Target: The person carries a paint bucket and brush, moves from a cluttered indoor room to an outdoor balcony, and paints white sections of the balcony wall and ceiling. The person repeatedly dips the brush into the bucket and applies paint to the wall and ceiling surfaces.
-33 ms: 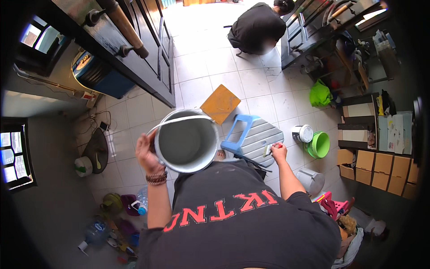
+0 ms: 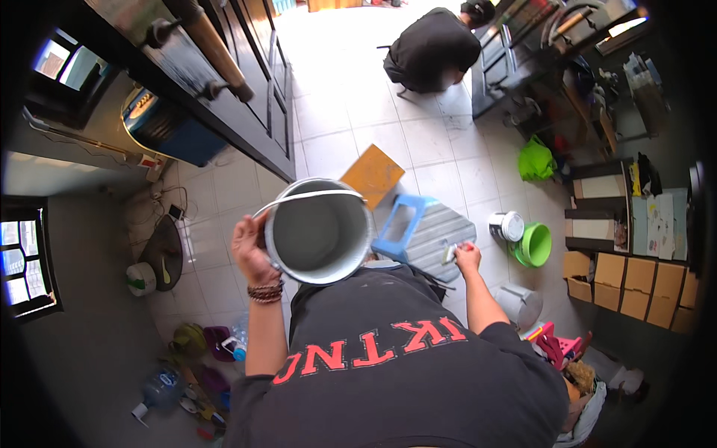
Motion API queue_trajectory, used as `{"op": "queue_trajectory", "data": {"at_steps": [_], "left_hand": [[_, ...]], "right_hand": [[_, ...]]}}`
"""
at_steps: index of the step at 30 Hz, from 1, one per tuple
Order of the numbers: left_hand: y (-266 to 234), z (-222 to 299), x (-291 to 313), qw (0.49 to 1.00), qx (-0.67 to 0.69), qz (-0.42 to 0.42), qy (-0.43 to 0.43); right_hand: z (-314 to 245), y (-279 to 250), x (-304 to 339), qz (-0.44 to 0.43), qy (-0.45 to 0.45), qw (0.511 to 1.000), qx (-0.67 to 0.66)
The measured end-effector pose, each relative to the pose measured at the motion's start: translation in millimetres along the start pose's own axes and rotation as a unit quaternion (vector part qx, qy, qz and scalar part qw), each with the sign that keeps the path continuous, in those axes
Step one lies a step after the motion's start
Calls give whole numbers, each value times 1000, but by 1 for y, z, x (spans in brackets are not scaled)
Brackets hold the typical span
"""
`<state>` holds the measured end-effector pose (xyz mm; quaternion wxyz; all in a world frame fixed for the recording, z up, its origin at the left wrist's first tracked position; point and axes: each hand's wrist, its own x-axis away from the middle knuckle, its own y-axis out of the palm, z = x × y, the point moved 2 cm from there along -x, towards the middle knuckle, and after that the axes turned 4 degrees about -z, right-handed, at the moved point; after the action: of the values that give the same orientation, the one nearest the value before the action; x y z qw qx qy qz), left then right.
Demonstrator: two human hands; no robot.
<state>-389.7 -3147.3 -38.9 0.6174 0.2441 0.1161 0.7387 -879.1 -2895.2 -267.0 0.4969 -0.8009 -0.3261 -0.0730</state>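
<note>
My left hand [image 2: 252,250] grips the left side of a large grey bucket [image 2: 320,269], its fingers partly hidden along the wall. The bucket's open mouth faces up toward me, showing a grey inside, and a white handle [image 2: 317,194] crosses the far rim. My right hand [image 2: 467,257] is closed around a small paintbrush [image 2: 449,254] with pale bristles, blurred here. Beneath the brush is a blue and grey ribbed plastic piece [image 2: 437,231], like a stool or chair; whether the bristles touch it I cannot tell.
An orange-brown board [image 2: 373,173] lies on the tiles beyond the bucket. To the right stand a white paint tub [image 2: 506,225], a green bucket [image 2: 533,245] and a grey metal container [image 2: 519,305]. A person in black [image 2: 433,51] crouches by the doorway. Dark door [image 2: 258,89] at left.
The bucket and my left hand have shifted slightly right and away from me. My right hand has barely moved; the brush now looks more blurred.
</note>
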Motion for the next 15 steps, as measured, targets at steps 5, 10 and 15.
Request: {"op": "queue_trajectory", "data": {"at_steps": [5, 10, 15], "left_hand": [[78, 4, -97, 993, 37, -107, -23], [153, 15, -140, 977, 71, -192, -66], [196, 1, -173, 966, 108, -214, -97]], "right_hand": [[-41, 24, 4, 81, 13, 995, -63], [-117, 20, 30, 106, 45, 970, -212], [-154, 23, 4, 142, 13, 953, -268]]}}
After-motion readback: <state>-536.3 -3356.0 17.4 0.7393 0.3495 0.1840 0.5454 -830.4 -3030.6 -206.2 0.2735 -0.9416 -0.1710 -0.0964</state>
